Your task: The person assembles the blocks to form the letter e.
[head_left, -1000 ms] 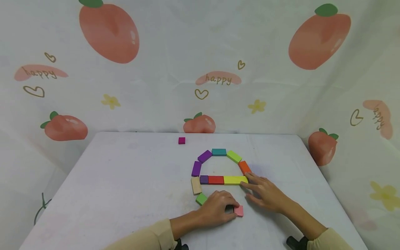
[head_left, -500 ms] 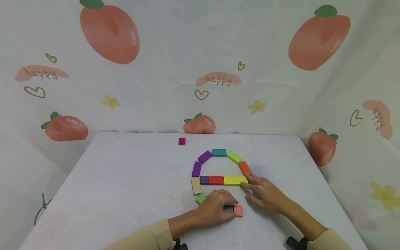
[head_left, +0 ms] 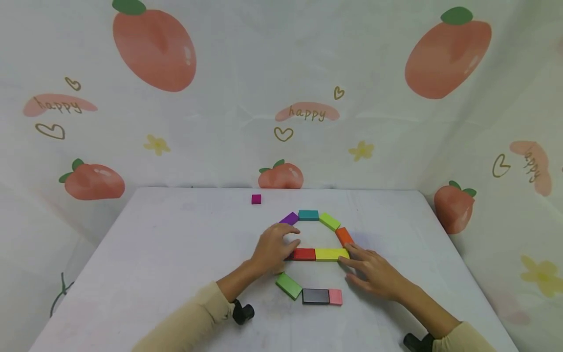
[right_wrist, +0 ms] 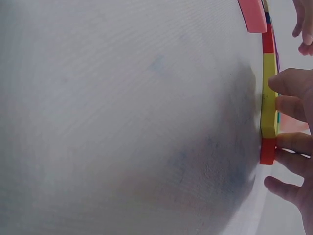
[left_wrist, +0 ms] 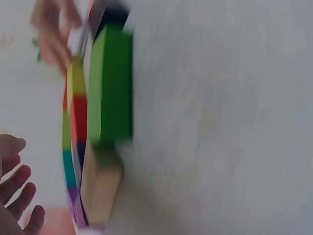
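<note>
My left hand [head_left: 273, 248] hovers over the left side of a ring of coloured blocks, fingers spread and holding nothing. Beneath it the upright purple block and the small violet one are hidden; the tan block [left_wrist: 100, 188] shows in the left wrist view. With its fingertips my right hand [head_left: 374, 273] touches the right end of the yellow block [head_left: 330, 254] and the lower end of the orange block [head_left: 344, 236]. A red block [head_left: 303, 254] adjoins the yellow one. Below lie a green block [head_left: 289, 286], a dark grey block [head_left: 315, 296] and a pink block [head_left: 335, 297] in a chain.
The ring's top has a purple block [head_left: 288, 218], a teal block [head_left: 308, 215] and a lime block [head_left: 329, 221]. A magenta cube [head_left: 256, 199] sits apart near the back edge of the white table [head_left: 176, 264]. A printed cloth [head_left: 220, 98] hangs behind.
My left hand has let go of the pink and dark grey blocks and moved up and left over the ring's left side. My right hand stays where it was.
</note>
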`<state>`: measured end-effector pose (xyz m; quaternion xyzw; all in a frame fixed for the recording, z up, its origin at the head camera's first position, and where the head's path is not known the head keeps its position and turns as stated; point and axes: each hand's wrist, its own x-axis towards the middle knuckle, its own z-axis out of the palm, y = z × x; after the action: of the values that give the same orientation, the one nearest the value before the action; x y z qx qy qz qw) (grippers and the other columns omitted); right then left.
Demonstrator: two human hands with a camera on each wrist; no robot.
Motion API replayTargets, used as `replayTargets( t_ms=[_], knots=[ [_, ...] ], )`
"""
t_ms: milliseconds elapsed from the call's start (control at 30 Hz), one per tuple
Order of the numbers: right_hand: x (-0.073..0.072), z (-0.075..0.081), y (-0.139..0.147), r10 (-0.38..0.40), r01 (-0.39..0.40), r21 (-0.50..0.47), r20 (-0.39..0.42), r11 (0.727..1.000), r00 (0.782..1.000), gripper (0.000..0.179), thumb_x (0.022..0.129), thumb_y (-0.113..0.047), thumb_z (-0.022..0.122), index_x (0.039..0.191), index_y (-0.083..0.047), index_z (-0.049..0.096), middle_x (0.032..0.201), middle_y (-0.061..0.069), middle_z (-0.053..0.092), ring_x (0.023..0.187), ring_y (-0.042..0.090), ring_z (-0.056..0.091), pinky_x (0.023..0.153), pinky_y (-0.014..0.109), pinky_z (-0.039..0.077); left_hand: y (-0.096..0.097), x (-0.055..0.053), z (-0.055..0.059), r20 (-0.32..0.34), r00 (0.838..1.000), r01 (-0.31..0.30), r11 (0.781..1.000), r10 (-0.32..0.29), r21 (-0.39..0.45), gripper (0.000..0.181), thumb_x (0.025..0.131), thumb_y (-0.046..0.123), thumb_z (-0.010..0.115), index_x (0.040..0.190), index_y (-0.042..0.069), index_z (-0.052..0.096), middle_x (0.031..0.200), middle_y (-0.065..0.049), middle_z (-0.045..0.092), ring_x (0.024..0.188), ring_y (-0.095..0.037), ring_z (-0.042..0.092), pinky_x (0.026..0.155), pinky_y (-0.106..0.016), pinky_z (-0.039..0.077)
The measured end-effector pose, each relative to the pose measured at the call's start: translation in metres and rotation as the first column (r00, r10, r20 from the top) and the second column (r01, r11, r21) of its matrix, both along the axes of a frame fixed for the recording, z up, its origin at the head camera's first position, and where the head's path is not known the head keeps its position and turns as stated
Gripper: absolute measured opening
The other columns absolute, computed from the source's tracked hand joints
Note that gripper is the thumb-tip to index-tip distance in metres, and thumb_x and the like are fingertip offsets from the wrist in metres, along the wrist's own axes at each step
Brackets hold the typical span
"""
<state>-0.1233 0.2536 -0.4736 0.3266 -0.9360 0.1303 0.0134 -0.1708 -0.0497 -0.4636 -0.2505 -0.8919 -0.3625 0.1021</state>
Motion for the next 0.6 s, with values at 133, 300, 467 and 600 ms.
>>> replayTargets(
  t_ms=[133, 300, 467, 600],
  knots=[
    [0.0, 0.0, 0.0, -0.004, 0.004, -0.001, 0.005, 1.0, 1.0, 0.045, 0.088, -0.029, 0.074, 0.13, -0.012, 0.068, 0.144, 0.02, 0.053, 0.129, 0.04, 0.053, 0.096, 0.061, 0.047, -0.018, -0.019, 0.0, -0.011, 0.995, -0.103, 0.995, 0.103, 0.01, 0.021, 0.09, 0.017, 0.075, 0.107, 0.006, 0.075, 0.109, -0.006, 0.074, 0.109, -0.024, 0.065, 0.094, -0.042, 0.054],
    [0.0, 0.001, 0.0, 0.0, 0.0, -0.001, 0.006, 1.0, 1.0, 0.045, 0.088, -0.028, 0.074, 0.13, -0.012, 0.068, 0.144, 0.02, 0.053, 0.129, 0.039, 0.053, 0.096, 0.061, 0.047, -0.042, -0.04, -0.007, -0.042, 0.973, -0.229, 0.973, 0.228, -0.018, 0.019, 0.089, 0.016, 0.075, 0.105, 0.006, 0.077, 0.105, -0.007, 0.075, 0.107, -0.026, 0.066, 0.093, -0.043, 0.053],
    [0.0, 0.002, 0.0, 0.002, -0.002, -0.002, 0.003, 1.0, 1.0, 0.044, 0.088, -0.028, 0.074, 0.129, -0.012, 0.069, 0.143, 0.02, 0.053, 0.128, 0.04, 0.054, 0.095, 0.061, 0.048, -0.06, -0.056, -0.014, -0.025, 0.949, -0.315, 0.949, 0.314, -0.014, 0.025, 0.088, 0.015, 0.074, 0.109, 0.002, 0.075, 0.109, -0.012, 0.073, 0.109, -0.031, 0.065, 0.093, -0.048, 0.051],
    [0.0, 0.002, 0.001, 0.003, -0.003, -0.003, -0.002, 1.0, 1.0, 0.044, 0.088, -0.029, 0.075, 0.129, -0.013, 0.069, 0.142, 0.02, 0.054, 0.127, 0.04, 0.054, 0.094, 0.061, 0.048, -0.068, -0.064, -0.015, 0.072, 0.933, -0.353, 0.936, 0.352, -0.002, 0.034, 0.092, 0.017, 0.07, 0.122, 0.0, 0.068, 0.124, -0.018, 0.066, 0.121, -0.034, 0.059, 0.102, -0.051, 0.046]
  ],
)
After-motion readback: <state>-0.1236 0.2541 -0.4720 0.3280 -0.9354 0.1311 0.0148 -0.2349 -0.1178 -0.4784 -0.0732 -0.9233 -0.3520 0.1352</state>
